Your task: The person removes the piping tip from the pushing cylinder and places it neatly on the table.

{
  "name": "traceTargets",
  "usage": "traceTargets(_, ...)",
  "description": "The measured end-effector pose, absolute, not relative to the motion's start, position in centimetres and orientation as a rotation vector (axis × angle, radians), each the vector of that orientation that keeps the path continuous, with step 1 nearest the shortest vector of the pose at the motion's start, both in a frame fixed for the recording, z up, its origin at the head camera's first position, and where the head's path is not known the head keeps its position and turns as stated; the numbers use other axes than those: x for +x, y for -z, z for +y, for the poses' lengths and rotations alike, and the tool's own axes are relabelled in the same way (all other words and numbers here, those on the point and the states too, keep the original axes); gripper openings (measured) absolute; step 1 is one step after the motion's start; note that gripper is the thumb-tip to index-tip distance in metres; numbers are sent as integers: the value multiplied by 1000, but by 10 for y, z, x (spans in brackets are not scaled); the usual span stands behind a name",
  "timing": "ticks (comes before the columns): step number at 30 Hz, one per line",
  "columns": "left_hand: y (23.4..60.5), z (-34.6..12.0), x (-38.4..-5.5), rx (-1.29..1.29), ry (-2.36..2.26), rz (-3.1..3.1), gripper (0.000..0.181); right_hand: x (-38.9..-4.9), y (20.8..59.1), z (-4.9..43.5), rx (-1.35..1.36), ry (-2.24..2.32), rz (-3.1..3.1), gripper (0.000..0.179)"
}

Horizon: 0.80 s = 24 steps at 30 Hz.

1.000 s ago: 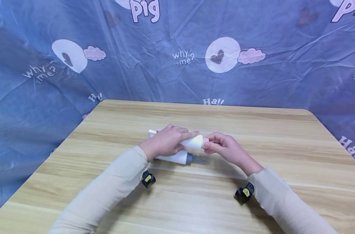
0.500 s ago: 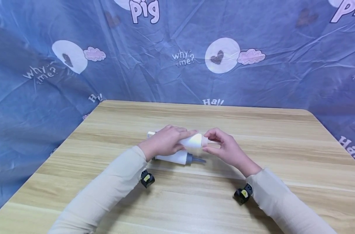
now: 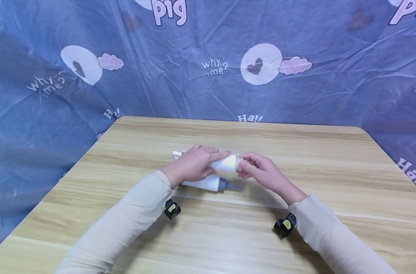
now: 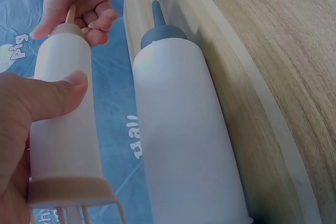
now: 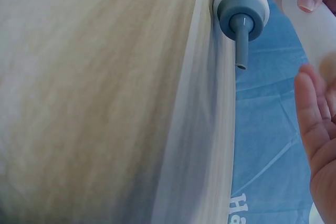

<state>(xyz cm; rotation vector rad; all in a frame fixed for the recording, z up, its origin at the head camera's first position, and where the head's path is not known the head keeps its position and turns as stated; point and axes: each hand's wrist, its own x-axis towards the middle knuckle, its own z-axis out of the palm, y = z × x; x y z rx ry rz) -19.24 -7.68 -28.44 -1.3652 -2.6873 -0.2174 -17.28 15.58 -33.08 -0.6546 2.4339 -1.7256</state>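
Observation:
My left hand grips a white squeeze bottle, held tilted sideways above the table. In the left wrist view its pale pinkish cap has a thin nozzle, and a beige ring with prongs sits at the other end. The fingers and thumb of my right hand are round the cap, partly hiding it and the nozzle. A second white squeeze bottle with a grey-blue cap and nozzle lies on its side just below my left hand, and neither hand touches it.
The wooden table spreads out on all sides of the hands. A blue printed cloth hangs behind it and at the left. Small black wrist cameras hang below both sleeves.
The right hand's fingers opened round the cap half a second ago, showing the nozzle, and now close over it again. The left hand and the lying bottle stay nearly in place.

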Motion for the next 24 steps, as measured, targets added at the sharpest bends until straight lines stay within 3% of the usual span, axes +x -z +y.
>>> traceTargets(24,285,-76,-193,-1385,220,-2666,60,-171,328,156,-622,1670,2669,43)
